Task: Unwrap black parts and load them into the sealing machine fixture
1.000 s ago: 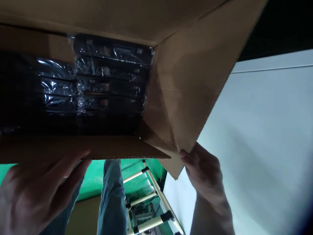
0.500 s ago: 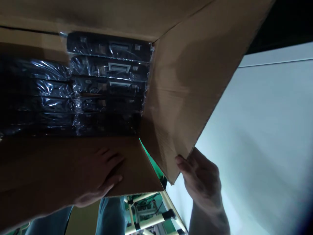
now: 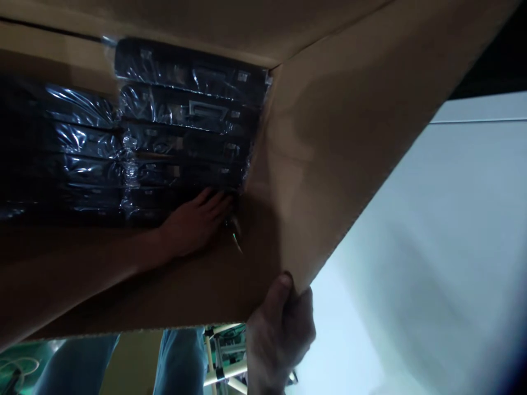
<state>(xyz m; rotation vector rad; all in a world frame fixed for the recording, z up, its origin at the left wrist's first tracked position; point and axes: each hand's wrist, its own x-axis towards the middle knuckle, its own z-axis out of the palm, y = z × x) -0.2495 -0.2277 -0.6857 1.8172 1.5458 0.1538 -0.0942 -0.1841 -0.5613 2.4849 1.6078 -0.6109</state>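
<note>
A large open cardboard box (image 3: 329, 137) fills most of the view. Inside it lie several black flat units wrapped in shiny plastic (image 3: 181, 109), stacked in two columns. My left hand (image 3: 193, 222) reaches deep into the box, fingers stretched out and touching the lowest wrapped unit near the right inner corner. My right hand (image 3: 282, 329) grips the edge of the box's right flap from below, thumb on the inner face.
A white table surface (image 3: 432, 263) lies to the right of the box. Below the box edge I see blue trouser legs (image 3: 179, 362), a cream tube frame with black joints (image 3: 222, 373) and green floor (image 3: 16, 362).
My left hand has gone from the near flap into the box, up to the wrapped units. My right hand slid down and left along the right flap; the near flap dropped lower.
</note>
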